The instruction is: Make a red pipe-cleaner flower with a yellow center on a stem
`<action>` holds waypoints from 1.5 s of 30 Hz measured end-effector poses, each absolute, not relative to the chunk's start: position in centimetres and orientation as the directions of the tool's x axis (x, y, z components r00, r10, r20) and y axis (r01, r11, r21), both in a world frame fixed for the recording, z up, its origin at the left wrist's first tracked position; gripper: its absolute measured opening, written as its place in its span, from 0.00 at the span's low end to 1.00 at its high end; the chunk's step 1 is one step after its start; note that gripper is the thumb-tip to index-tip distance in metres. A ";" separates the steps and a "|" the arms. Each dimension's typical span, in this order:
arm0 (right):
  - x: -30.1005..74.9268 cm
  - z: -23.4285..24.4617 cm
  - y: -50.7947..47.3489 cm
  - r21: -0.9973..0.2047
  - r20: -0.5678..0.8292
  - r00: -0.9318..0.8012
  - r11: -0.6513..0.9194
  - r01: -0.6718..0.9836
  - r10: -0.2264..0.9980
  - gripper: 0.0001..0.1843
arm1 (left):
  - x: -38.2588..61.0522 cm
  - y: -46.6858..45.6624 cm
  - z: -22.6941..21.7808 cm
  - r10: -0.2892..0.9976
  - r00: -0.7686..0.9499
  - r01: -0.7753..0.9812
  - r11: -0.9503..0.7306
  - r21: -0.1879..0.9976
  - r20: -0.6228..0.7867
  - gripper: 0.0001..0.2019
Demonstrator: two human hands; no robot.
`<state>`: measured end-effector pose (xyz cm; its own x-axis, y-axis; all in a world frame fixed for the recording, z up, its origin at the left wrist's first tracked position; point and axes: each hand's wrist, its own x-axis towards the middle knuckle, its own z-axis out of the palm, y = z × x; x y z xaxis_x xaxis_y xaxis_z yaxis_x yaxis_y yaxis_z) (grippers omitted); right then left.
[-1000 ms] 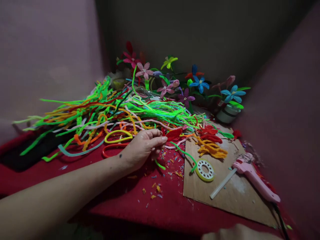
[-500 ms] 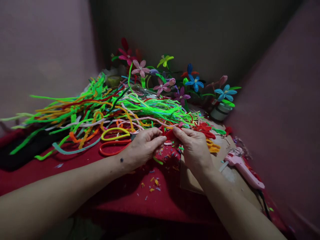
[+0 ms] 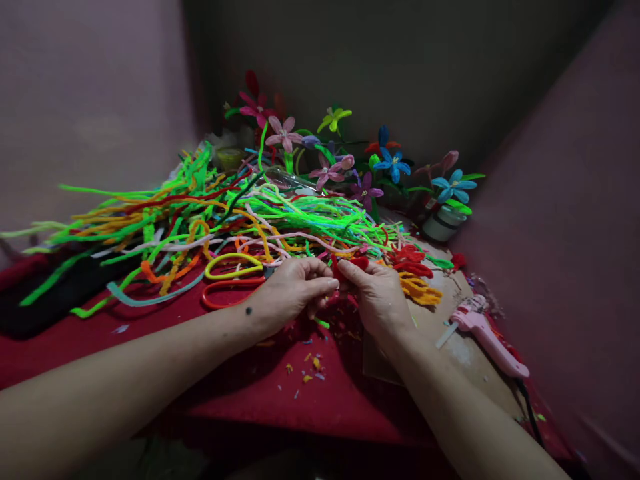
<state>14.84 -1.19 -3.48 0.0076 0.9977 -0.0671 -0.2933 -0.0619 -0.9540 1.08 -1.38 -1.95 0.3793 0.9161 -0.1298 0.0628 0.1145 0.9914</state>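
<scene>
My left hand point(image 3: 295, 292) and my right hand point(image 3: 380, 293) meet over the front middle of the table, fingertips nearly touching. Between them is a small red pipe cleaner piece point(image 3: 361, 262), bent into shape. My right thumb and fingers pinch it. The left fingers close on its left end, though the exact grip is partly hidden. Scissors point(image 3: 235, 265) with one yellow and one red handle loop lie beside my left wrist, their blades mostly covered by the hand.
Loose pipe cleaners point(image 3: 300, 213) in many colours are heaped behind my hands. Finished pipe cleaner flowers point(image 3: 284, 135) stand at the back. On the right, a pink glue gun point(image 3: 493, 343) rests on cardboard point(image 3: 463, 360), near red loops point(image 3: 413, 259) and orange loops point(image 3: 420, 289). Scraps dot the red cloth point(image 3: 280, 407).
My hands have come closer together, the right one shifting left. The red piece has turned between the fingers and my right thumb now lies across it.
</scene>
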 end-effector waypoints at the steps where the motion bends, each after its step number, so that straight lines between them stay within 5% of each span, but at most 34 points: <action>1: 14.9 -3.5 -1.1 -0.956 -0.065 0.034 -0.052 -0.289 0.997 0.12 | 1.0 -1.3 -1.8 0.916 0.379 0.104 0.096 0.990 -0.129 0.06; 6: 15.3 -3.6 -0.8 -0.950 -0.094 0.029 -0.081 -0.301 0.995 0.12 | 0.9 -1.2 -1.2 0.914 0.395 0.157 0.036 0.987 -0.097 0.04; 15: 15.3 -3.2 -1.1 -0.921 -0.158 0.027 -0.137 -0.365 0.987 0.13 | 0.4 -0.4 -2.0 0.838 0.507 -0.048 0.263 0.964 -0.203 0.01; 21: 15.7 -3.6 -1.0 -0.950 -0.066 0.068 -0.042 -0.310 0.995 0.12 | 0.5 -0.6 -2.2 0.826 0.533 0.089 0.161 0.983 -0.184 0.07; 33: 15.3 -3.3 -1.7 -0.940 -0.164 -0.031 -0.166 -0.297 0.986 0.10 | 1.2 -0.8 -2.0 0.942 0.324 -0.107 0.133 0.985 -0.092 0.06; 39: 15.2 -3.5 -1.8 -0.924 -0.135 0.020 -0.119 -0.362 0.991 0.12 | 2.0 -1.2 -2.2 0.923 0.357 -0.249 0.244 0.937 -0.145 0.06; 45: 15.4 -3.6 -1.8 -0.931 -0.117 0.040 -0.096 -0.353 0.992 0.11 | 1.3 -0.4 -2.7 0.925 0.364 -0.213 0.199 0.957 -0.112 0.06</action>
